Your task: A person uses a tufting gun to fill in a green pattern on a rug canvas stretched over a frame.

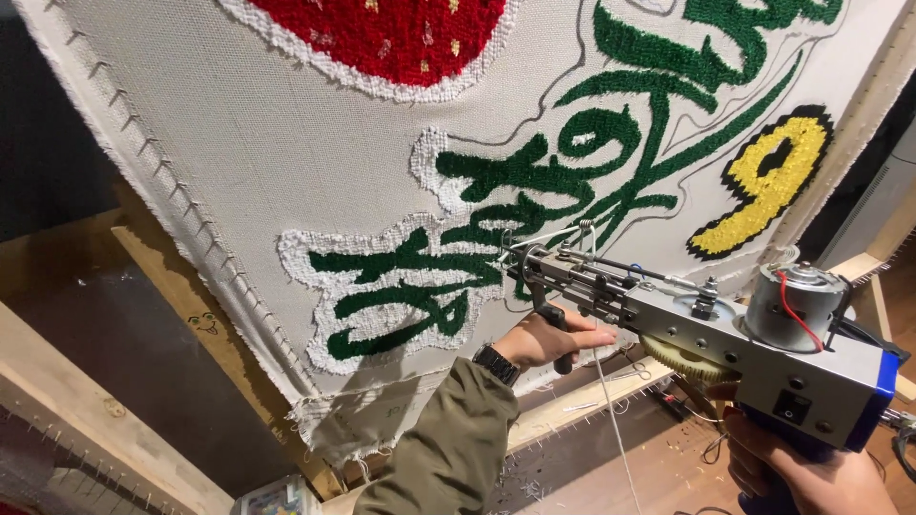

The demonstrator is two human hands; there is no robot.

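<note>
A grey metal tufting gun (725, 334) with a blue rear edge and a silver motor points its needle at a stretched pale cloth (286, 162). My left hand (549, 339), in an olive sleeve with a black wristwatch, grips the gun's black front handle. At the bottom right corner, my right hand (811, 477) holds the rear blue grip. The needle tip meets the cloth beside green tufted shapes (420, 277) outlined in white. White yarn (611, 410) trails from the gun downward.
The cloth hangs on a wooden frame (191, 315) with rows of nails along its edge. It also carries a red tufted patch (391, 33) and a yellow and black shape (768, 181). Yarn scraps lie on the wooden floor (592, 477).
</note>
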